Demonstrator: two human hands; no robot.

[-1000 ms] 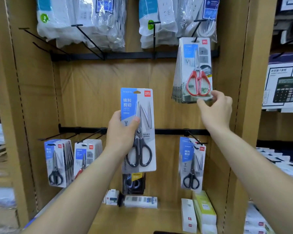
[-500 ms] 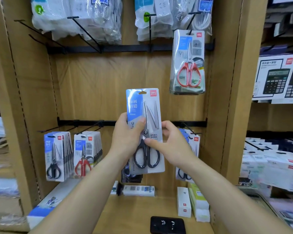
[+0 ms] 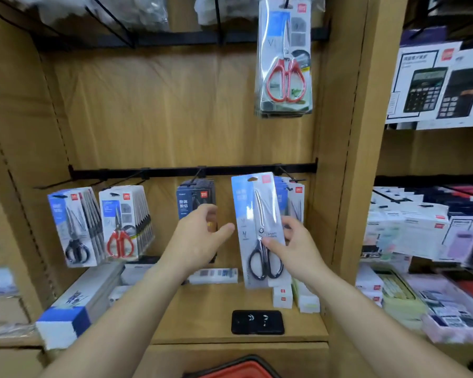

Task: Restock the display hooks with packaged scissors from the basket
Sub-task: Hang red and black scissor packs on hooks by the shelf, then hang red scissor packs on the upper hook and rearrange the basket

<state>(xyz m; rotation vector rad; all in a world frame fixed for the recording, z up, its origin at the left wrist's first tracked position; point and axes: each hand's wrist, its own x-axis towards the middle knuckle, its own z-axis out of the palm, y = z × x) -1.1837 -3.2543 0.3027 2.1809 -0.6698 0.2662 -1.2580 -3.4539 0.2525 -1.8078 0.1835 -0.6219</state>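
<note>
Our right hand (image 3: 298, 248) pinches the packaged scissors (image 3: 257, 214) low down, thumb on the front, holding the card upright just in front of the matching packs (image 3: 298, 197) on the lower-right hook (image 3: 287, 175). Our left hand (image 3: 197, 236) hovers beside it with fingers relaxed, gripping nothing. With only that low one-handed pinch, the card's top could sway, miss the hook tip, or knock the hanging packs. The hang hole is blurred, so we cannot tell whether it has met the hook, and the red basket (image 3: 238, 368) is cut off at the bottom edge.
</note>
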